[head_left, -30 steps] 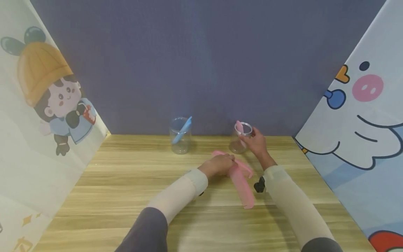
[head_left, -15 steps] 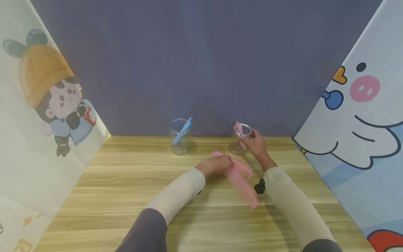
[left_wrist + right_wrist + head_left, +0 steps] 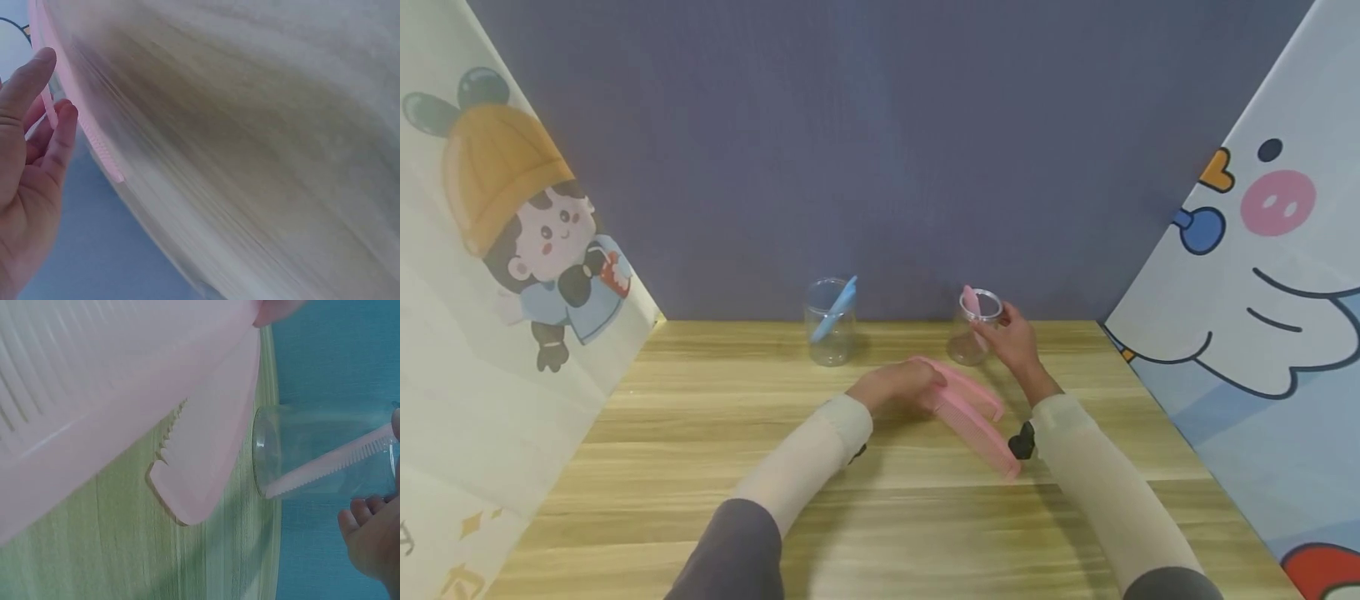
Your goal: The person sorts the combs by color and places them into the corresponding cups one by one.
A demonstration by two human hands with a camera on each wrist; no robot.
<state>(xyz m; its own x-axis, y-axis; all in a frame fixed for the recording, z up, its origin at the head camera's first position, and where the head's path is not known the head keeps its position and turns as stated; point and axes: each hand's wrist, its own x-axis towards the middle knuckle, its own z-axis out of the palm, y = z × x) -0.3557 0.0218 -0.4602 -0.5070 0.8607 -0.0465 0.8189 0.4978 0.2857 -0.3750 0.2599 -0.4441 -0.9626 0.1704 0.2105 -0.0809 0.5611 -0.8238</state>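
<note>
My left hand (image 3: 898,385) pinches a pink comb (image 3: 973,433) by its far end, over the table. The comb's toothed length slants toward the right forearm. A second pink comb (image 3: 966,386) lies on the table just behind it, partly covered by the hand. In the left wrist view, thumb and fingertips (image 3: 65,112) meet at the pink plastic. My right hand (image 3: 1011,342) grips a clear jar (image 3: 966,346) at its rim, thumb in front. Inside that jar leans a smaller pink comb (image 3: 337,461), its tip above the rim in the head view.
Another clear jar (image 3: 830,350) stands to the left, with a blue comb-like item (image 3: 835,310) leaning in it. A dark blue-grey panel (image 3: 880,167) rises behind the wooden table (image 3: 700,467). Cartoon-printed panels (image 3: 1285,292) flank both sides.
My left hand has shifted slightly left, and the held comb has swung so its near end points further right and up. The right hand stays at the jar.
</note>
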